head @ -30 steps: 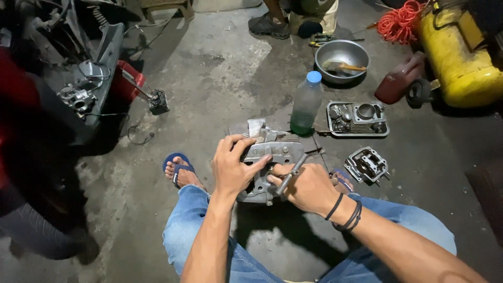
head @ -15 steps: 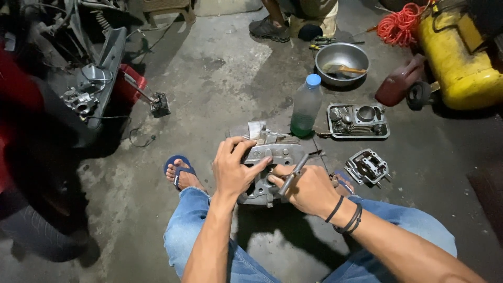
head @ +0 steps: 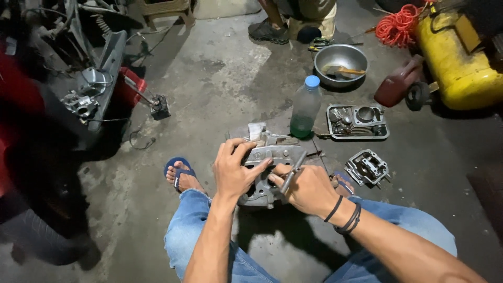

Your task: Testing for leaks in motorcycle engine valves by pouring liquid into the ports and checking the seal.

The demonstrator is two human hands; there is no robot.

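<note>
On the concrete floor (head: pixel 220 78) just beyond the work stands a clear plastic bottle (head: pixel 304 107) with a blue cap, upright, a little green liquid in its lower part; any label on it is too small to tell. To its right lies a shallow rectangular metal tray (head: pixel 357 121) holding grey engine parts, and behind both sits a round steel bowl (head: pixel 340 62) with a wooden-handled tool lying across it. Right of the bowl a dark red plastic jug (head: pixel 396 84) leans beside a yellow air-compressor tank (head: pixel 461 57), with a coil of orange hose (head: pixel 398 23) at the top edge. A separate small grey engine part (head: pixel 368 167) rests on the floor right of the hands. At far left is a stripped motorcycle (head: pixel 78 89) with red bodywork. The grey metal engine cylinder head (head: pixel 272 157) lies on the floor between the person's knees, directly in front of them, a blue sandal (head: pixel 178 170) on the foot to its left. The left hand (head: pixel 233 173) is curled over the casting's left side, fingers wrapped across its top edge and thumb stretched along its front face, gripping it. The right hand (head: pixel 309 188) is closed around a slim metal tool (head: pixel 291 175), whose shaft angles up and to the right from the fist and lies against the casting's right side; dark bands ring that wrist. Another person's shoe (head: pixel 267 31) shows at top centre.
</note>
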